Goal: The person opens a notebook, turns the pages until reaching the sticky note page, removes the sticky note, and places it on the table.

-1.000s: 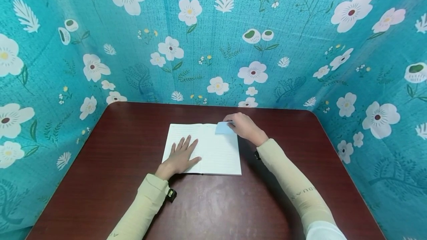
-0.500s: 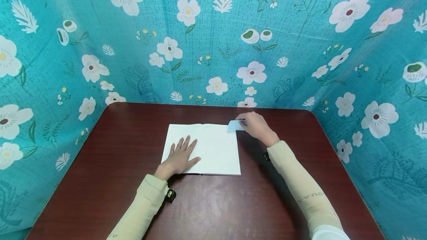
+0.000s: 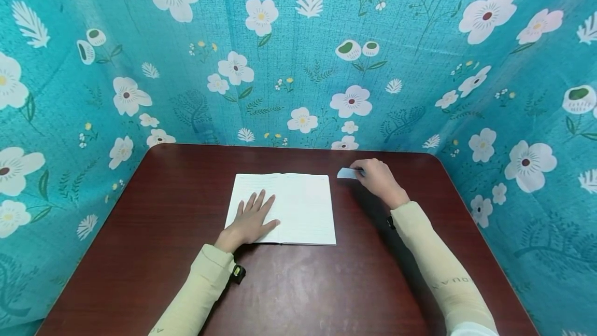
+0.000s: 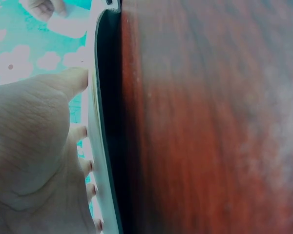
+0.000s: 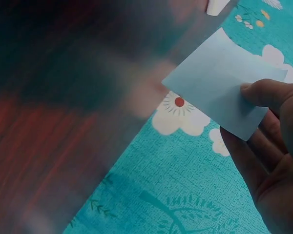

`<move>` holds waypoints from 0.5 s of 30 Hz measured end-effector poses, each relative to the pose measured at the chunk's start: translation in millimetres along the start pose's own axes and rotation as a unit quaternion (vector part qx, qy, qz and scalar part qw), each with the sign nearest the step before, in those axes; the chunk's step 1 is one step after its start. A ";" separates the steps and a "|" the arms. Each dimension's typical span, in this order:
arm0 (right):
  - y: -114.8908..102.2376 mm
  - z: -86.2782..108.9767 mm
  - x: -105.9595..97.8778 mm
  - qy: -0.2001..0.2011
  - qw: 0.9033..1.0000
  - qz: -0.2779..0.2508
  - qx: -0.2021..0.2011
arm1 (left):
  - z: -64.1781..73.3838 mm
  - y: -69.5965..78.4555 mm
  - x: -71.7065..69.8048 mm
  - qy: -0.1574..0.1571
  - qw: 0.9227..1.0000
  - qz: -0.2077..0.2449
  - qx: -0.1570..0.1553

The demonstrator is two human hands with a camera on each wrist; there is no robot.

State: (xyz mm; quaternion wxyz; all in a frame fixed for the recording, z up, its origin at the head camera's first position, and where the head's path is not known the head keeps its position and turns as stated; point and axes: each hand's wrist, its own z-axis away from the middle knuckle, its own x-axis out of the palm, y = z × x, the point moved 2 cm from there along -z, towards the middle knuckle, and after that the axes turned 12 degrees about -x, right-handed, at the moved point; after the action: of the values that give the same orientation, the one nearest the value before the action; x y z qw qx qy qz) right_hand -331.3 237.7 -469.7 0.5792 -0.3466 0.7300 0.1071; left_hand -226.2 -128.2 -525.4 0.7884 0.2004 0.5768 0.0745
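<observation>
An open notebook with lined white pages lies on the table. My left hand rests flat on its left page with the fingers spread; the left wrist view shows the thumb and fingertips against the page, with the notebook's dark cover edge beside them. To the right of the notebook, above the table, my right hand pinches a light blue sticky note between thumb and fingers. In the head view the sticky note points left from the fingertips, apart from the notebook.
A dark red-brown wooden table spreads beneath both arms. Behind it and at both sides hangs a turquoise flowered cloth. Each sleeve has a small black device at the wrist.
My right hand has moved right with the sticky note, from over the notebook's upper right page to past its right edge. My left hand has stayed on the left page.
</observation>
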 end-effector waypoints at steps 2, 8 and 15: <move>0.1 5.3 0.7 -0.001 1.000 0.001 -0.007 | -0.5 -0.7 0.7 0.001 1.000 0.004 0.002; -2.4 21.5 6.9 -0.021 0.999 0.022 -0.023 | -4.3 -4.3 5.0 -0.005 1.000 0.008 0.000; -8.2 40.1 13.9 -0.045 0.998 0.025 -0.028 | -4.7 -4.9 6.2 -0.004 1.000 0.011 0.004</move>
State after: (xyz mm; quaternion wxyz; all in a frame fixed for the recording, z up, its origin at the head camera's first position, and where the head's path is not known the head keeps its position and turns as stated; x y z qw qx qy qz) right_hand -296.4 248.8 -492.8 0.5990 -0.3388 0.7083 0.1574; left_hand -229.1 -129.3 -534.1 0.7889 0.2101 0.5718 0.0803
